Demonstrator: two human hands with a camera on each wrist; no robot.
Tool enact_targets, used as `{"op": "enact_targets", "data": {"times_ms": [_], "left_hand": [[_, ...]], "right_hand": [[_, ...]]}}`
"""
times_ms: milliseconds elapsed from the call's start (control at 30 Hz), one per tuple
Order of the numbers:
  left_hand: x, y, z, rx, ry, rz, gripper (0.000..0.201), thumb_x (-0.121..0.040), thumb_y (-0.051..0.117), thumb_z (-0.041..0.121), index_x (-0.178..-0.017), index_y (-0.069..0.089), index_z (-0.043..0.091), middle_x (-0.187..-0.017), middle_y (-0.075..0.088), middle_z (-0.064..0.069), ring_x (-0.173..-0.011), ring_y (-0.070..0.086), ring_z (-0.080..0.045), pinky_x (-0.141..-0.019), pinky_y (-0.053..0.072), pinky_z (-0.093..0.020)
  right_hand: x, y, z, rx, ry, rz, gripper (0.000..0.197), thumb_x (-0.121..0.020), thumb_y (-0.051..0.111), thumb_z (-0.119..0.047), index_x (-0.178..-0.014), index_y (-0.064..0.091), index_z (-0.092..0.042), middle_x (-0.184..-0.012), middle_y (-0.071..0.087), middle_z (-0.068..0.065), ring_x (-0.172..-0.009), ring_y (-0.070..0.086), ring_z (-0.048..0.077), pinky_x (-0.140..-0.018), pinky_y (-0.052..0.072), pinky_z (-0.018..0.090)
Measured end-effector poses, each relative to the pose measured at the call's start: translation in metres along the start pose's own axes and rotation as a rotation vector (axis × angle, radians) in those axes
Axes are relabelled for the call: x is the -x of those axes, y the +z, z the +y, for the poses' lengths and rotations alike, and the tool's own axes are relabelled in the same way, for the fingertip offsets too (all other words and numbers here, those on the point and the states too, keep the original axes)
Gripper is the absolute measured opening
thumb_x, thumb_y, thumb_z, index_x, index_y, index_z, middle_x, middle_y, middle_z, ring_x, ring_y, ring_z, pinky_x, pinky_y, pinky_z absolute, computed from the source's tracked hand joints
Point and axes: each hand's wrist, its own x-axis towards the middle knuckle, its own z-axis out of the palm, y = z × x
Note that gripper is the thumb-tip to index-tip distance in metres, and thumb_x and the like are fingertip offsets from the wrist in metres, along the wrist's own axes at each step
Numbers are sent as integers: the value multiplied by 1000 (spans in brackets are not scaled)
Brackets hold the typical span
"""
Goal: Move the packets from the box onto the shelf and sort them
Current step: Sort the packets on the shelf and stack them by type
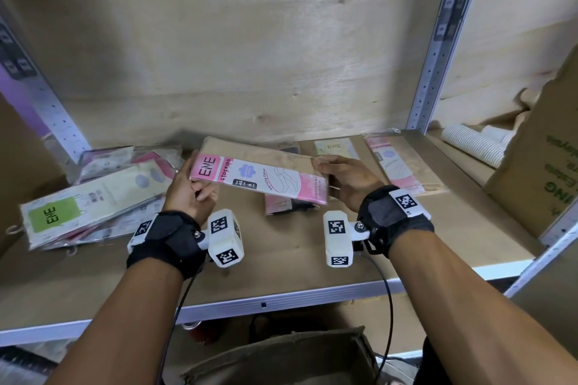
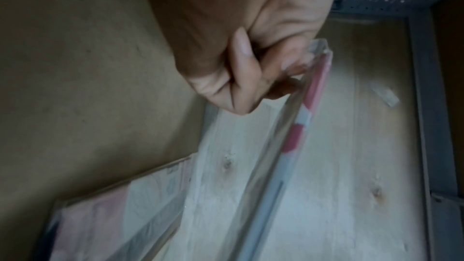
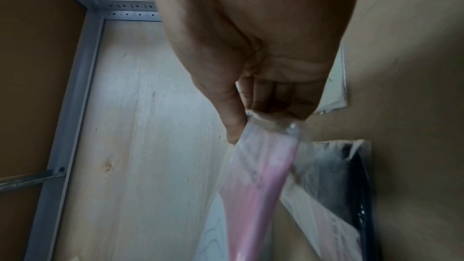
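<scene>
While spanning both grips, pink packet (image 1: 259,175) (above shelf (image 1: 281,262)) is end-pinched by left hand (image 1: 190,194) and right hand (image 1: 347,181).

You can read most on the pink-and-white stocking packet (image 1: 259,178) held above the shelf (image 1: 281,259): "ENE" on its pink end, "STOCKING" beside that, "45 CM" on a small dark tag, then "Variety Color" and "COMFORTABLE" toward the other end. Near the shelf's left edge, a packet with a green label (image 1: 53,218) reads "ENE". Toward the back edge, a pale yellow packet (image 1: 334,147) also shows "ENE". The cardboard box (image 1: 544,172) at the right edge bears green letters, legible only as "ING".
</scene>
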Motion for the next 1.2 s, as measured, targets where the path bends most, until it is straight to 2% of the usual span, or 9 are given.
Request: {"op": "enact_targets", "data": {"times_ms": [167,267,400,567,667,767,900,1067,1200], "left_hand": [[-8,-3,-4,-78,15,63,37,-100,47,50,-85,57,17,-51,48,8,-34,36,-2,-29,24,-13],[-10,2,-8,-103,-3,133,61,-92,44,68,-101,63,12,-83,64,-1,-63,56,-9,-46,44,-17],[-3,20,-26,-335,-64,-66,73,-85,52,73,-121,63,11,-113,73,-15,-103,72,-28,-75,61,-37],[8,55,-60,-703,-118,-250,48,-77,82,39,-116,65,16,-110,74,-16,-97,74,-32,-77,61,-37],[3,70,-80,-812,-123,-243,42,-81,81,21,-119,64,16,-107,76,-10,-87,76,-22,-80,61,-34],[-5,93,-99,-800,-77,-197,42,-84,75,2,-123,61,1,-105,74,-14,-77,75,-20,-66,60,-22],[-17,132,-124,-899,-61,-210,43,-85,73,-1,-124,57,5,-112,71,-16,-92,75,-25,-68,62,-25],[-27,178,-157,-925,-107,-355,26,-91,59,-13,-92,61,13,-83,72,-7,-60,74,-11,-55,59,-20],[-33,198,-184,-995,-162,-367,21,-93,57,-11,-93,58,10,-84,68,-6,-60,72,-12,-56,61,-23]], "right_hand": [[-5,-1,4,-74,65,21,16,-89,69,-9,-105,64,-7,-90,68,10,-79,66,23,-69,57,33],[-8,-6,4,-147,55,35,9,-89,68,-6,-98,65,-7,-87,68,9,-77,67,23,-67,58,32],[-12,-14,4,-231,11,46,18,-88,68,-3,-105,63,-5,-86,68,9,-75,70,24,-64,61,32],[-12,-30,2,-226,-40,63,28,-87,69,1,-109,55,-10,-86,71,10,-73,70,22,-62,58,28],[-8,-49,-4,-214,-77,78,32,-85,70,4,-111,57,-9,-87,72,9,-76,68,23,-69,58,30],[-6,-70,-13,-129,-135,113,33,-85,69,6,-113,58,-5,-92,70,11,-78,67,25,-72,58,31],[-8,-104,-26,22,-183,218,24,-81,76,1,-102,65,-2,-101,71,14,-86,70,30,-74,62,35],[-15,-150,-39,283,-206,392,32,-71,82,2,-100,70,-6,-89,74,11,-76,72,23,-74,60,35],[-14,-174,-43,468,-204,500,30,-69,82,-1,-86,68,-21,-96,74,6,-93,71,26,-90,57,45]]}}
